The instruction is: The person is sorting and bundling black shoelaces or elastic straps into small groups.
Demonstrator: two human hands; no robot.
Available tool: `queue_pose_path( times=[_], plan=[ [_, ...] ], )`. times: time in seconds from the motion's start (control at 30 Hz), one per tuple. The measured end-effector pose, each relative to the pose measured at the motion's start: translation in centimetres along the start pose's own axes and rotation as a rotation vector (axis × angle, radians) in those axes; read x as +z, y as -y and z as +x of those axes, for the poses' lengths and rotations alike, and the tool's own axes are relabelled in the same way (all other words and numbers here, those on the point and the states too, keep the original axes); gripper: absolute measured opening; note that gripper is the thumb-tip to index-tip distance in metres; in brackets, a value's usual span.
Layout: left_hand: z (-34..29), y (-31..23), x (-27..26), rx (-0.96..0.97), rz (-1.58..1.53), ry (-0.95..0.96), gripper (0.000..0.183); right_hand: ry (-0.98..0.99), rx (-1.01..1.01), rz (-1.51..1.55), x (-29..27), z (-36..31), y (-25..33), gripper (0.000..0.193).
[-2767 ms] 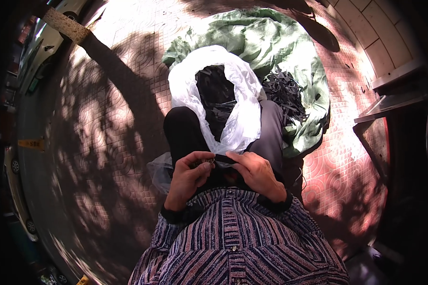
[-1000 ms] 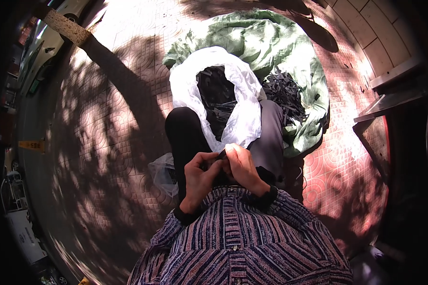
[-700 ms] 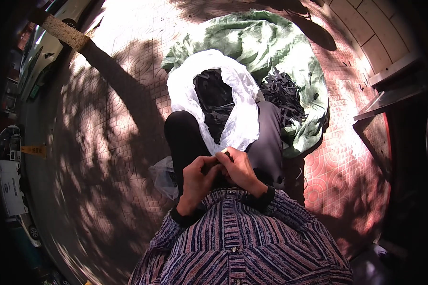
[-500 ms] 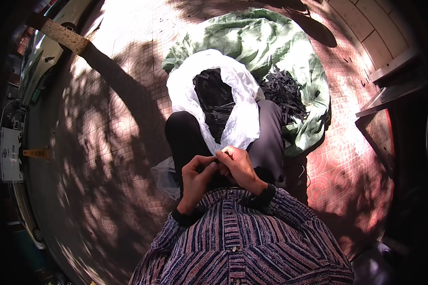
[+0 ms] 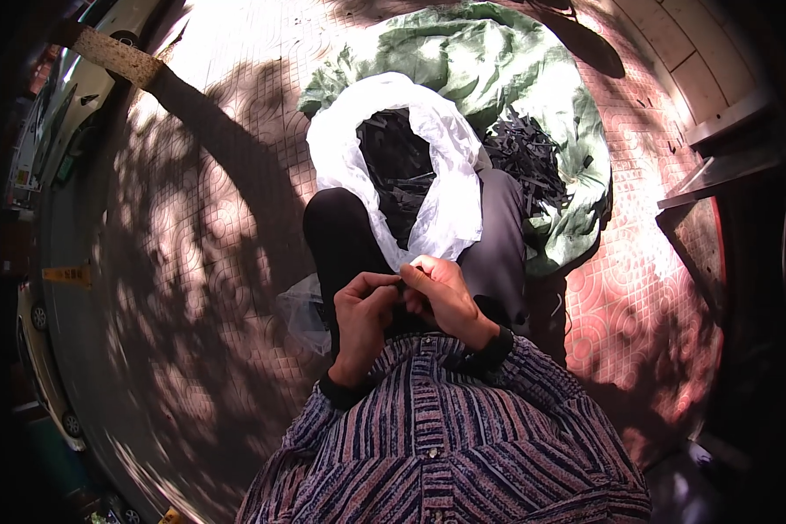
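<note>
Close together above my lap, my left hand and my right hand pinch at a small dark piece. Fingers cover most of it, so its kind does not show. Between my knees stands a white plastic bag with its mouth rolled wide. Black strips fill the inside of that bag. Just beyond my fingertips is the bag's near edge. More loose black strips lie in a heap on a green woven sheet, right of the white bag.
A clear plastic bag rests beside my left leg. To the left, a tree trunk rises from the patterned red paving, with parked cars farther out. A metal-edged step juts in at the right.
The whole view has tilted slightly, so the bag and sheet sit higher. My hands stay together, with the fingers shifted a little around the small dark piece.
</note>
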State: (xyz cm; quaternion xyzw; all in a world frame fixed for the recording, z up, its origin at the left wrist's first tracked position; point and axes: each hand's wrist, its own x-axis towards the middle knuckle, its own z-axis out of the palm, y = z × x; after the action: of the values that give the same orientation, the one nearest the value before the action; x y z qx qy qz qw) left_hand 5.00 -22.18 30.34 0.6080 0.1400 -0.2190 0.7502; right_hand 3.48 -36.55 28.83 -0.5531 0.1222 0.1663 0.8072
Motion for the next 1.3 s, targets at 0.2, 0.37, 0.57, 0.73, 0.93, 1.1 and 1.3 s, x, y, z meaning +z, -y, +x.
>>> queue_pose_path(
  times=[0.2,0.37,0.57,0.73,0.93,1.1,1.3],
  plan=[
    [0.0,0.0,-0.1,0.009,0.012,0.013,0.007,0.017,0.016,0.081,0.0,0.0,-0.2,0.036],
    [0.0,0.0,-0.5,-0.022,0.015,0.041,0.006,0.016,0.036,0.127,0.1,0.0,-0.3,0.035],
    [0.1,-0.1,-0.7,-0.047,0.018,0.075,0.006,-0.003,0.053,0.094,0.2,0.0,0.0,0.032],
    [0.1,0.7,-0.4,0.045,0.07,0.029,0.007,-0.132,0.06,-0.135,1.2,-0.2,0.1,0.025],
    [0.4,0.9,-0.3,0.269,0.159,-0.056,0.011,-0.125,-0.759,-0.996,1.6,-0.9,-0.4,0.012],
    [-0.3,-1.0,-1.5,0.003,-0.409,0.217,0.019,-0.15,-1.035,-1.13,0.7,-1.2,0.2,0.027],
    [0.1,-0.9,-1.4,-0.003,-0.199,0.173,0.024,-0.08,-0.697,-0.738,0.3,-0.8,0.3,0.033]
  ],
)
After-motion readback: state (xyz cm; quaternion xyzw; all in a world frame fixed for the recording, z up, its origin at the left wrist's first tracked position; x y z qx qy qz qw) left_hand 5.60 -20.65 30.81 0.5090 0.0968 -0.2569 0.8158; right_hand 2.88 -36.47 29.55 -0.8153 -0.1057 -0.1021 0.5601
